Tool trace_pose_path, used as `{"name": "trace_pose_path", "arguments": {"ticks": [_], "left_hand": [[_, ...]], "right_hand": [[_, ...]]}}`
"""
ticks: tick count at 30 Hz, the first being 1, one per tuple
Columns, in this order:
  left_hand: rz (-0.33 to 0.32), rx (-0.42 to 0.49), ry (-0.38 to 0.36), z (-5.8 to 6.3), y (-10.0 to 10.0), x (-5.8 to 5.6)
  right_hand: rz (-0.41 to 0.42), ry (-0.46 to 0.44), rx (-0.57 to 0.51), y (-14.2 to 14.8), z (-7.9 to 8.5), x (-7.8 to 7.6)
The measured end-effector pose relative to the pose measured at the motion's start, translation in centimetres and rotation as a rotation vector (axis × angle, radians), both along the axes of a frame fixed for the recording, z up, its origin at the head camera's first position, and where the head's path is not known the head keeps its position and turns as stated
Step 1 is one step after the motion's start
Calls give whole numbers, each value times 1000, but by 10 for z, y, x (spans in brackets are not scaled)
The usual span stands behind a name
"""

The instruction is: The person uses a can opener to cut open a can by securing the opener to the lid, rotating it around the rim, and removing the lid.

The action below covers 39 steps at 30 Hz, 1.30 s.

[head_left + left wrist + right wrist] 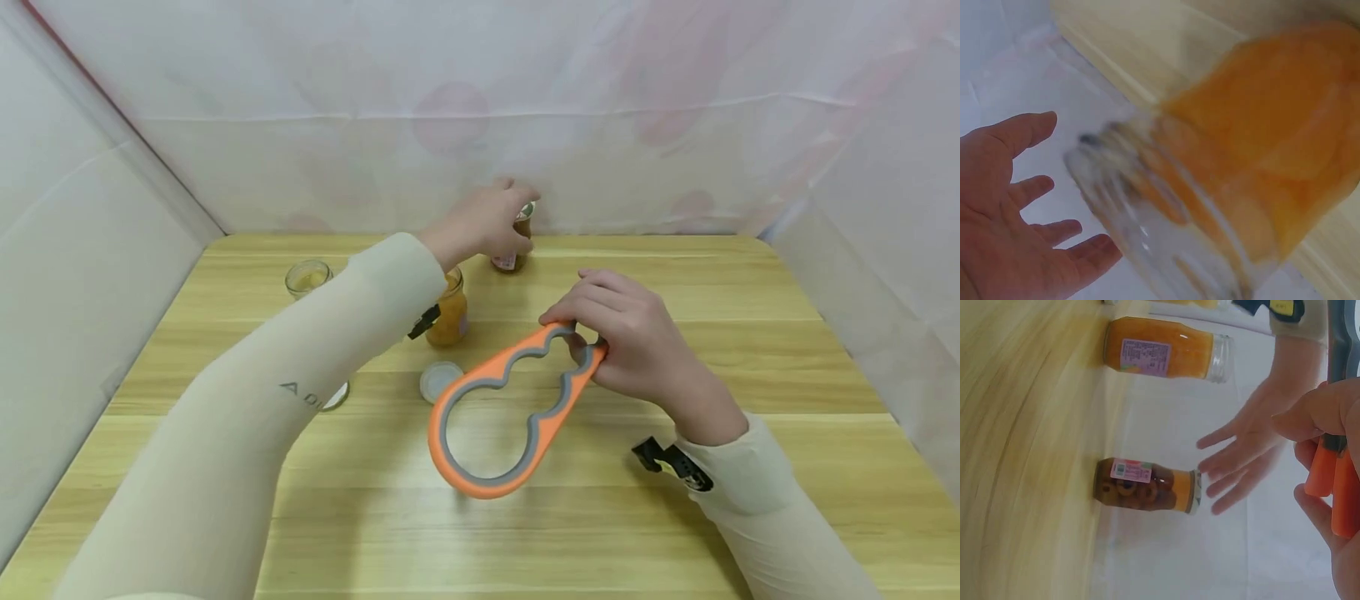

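Note:
My left hand (487, 221) reaches to the back of the table, fingers spread, beside a lidded jar of dark round pieces (1147, 487). The right wrist view shows its fingertips close to that jar's lid (1195, 492); whether they touch it cannot be told. Under the left wrist stands an uncapped glass jar of orange fruit (448, 321), large and blurred in the left wrist view. My right hand (637, 337) grips the narrow end of an orange and grey jar opener (486, 372), held above the table with its widest loop toward me.
Another uncapped glass jar (307, 275) with pale yellow contents stands at the left, partly behind the left sleeve. A round lid (439, 380) lies near the opener, and a second lid (337, 397) shows beside the left forearm. Hanging cloth (300, 167) encloses the table's back and sides.

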<state>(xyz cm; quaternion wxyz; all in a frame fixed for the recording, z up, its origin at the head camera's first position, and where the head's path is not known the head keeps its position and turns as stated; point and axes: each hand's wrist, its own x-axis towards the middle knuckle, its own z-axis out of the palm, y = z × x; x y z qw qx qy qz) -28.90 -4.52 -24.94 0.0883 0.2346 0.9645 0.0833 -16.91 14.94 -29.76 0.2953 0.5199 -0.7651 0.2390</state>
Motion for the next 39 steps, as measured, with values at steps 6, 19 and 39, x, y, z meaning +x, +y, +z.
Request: {"name": "trace_pose_path", "arguments": {"ticks": [6,19,39], "left_hand": [[28,1,-78,-2,-9,-15],[33,14,38,-10,-16,-19],[36,125,-35,-11,-10,-2]], "right_hand": [[10,-3,-4,-7,1,1],[14,0,7,-10,-3,0],[11,7,30,-7,-3,-3]]}}
